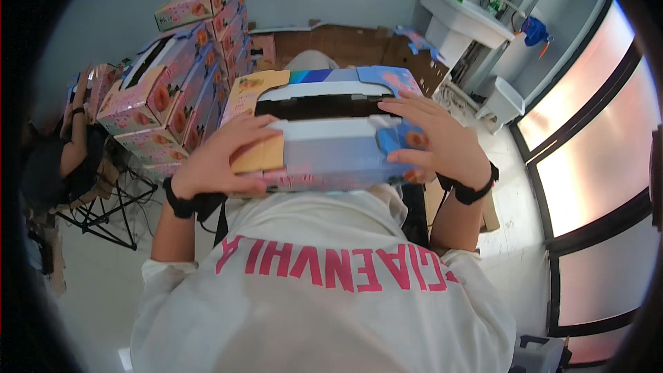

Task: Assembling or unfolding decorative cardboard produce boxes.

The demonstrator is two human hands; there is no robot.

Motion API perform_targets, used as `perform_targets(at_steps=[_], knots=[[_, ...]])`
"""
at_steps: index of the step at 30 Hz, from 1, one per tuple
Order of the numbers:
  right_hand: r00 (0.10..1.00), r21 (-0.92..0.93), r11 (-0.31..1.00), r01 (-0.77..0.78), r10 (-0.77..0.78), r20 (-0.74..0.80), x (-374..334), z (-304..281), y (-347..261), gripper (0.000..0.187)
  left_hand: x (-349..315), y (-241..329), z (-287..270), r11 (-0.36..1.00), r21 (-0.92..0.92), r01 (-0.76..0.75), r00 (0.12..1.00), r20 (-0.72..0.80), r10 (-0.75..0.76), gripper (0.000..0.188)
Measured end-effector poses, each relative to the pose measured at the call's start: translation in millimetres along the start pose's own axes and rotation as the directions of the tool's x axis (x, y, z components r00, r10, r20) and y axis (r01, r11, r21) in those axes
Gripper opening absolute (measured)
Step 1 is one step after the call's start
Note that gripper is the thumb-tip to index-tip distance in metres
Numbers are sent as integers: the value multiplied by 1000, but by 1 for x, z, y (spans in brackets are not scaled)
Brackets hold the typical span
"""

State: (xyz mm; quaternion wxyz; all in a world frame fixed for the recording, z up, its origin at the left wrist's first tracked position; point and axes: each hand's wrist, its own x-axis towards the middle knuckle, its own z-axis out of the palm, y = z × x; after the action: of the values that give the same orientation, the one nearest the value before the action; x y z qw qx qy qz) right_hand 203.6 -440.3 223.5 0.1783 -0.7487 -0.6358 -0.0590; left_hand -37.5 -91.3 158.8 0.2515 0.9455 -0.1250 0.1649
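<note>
A printed cardboard box (331, 155), pink, yellow and blue with fruit pictures, sits in front of my body at lap height. A long dark gap (324, 107) runs across its top between the pale flaps. My left hand (224, 155) grips the left end, fingers over the yellow corner flap and thumb low on the near side. At the right end my right hand (442, 135) takes hold of the blue corner, its fingers along the top beside the gap and its thumb on the near face. Both wrists wear black bands.
Stacks of similar printed boxes (155, 90) stand to the left. Beyond them another person's arm (77, 121) reaches to a box, near a black-legged folding stool (103, 204). A large brown carton (359, 48) lies ahead. At right are a white sink (463, 10), a plastic stool (503, 100) and framed glass panels (587, 117).
</note>
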Motion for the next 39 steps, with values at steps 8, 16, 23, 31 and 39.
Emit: perform_targets(at_steps=[8,16,23,31,39], knots=[[999,260,964,-54,51,16,-27,30,34,67,6,-5,3,993,110,36,999,24,-39,87],[983,361,914,-185,167,81,-21,37,32,68,2,4,17,961,229,157,987,-64,-146,78],[927,414,845,340,-227,-298,-12,20,-23,35,4,9,24,949,266,168,983,-113,-143,71],[490,708,-221,671,-584,-647,-21,2,-72,20,2,-3,20,963,233,133,988,-103,-111,62],[476,664,-229,712,-537,-696,-39,8,-75,23,5,-3,23,973,217,81,987,-151,-49,58]])
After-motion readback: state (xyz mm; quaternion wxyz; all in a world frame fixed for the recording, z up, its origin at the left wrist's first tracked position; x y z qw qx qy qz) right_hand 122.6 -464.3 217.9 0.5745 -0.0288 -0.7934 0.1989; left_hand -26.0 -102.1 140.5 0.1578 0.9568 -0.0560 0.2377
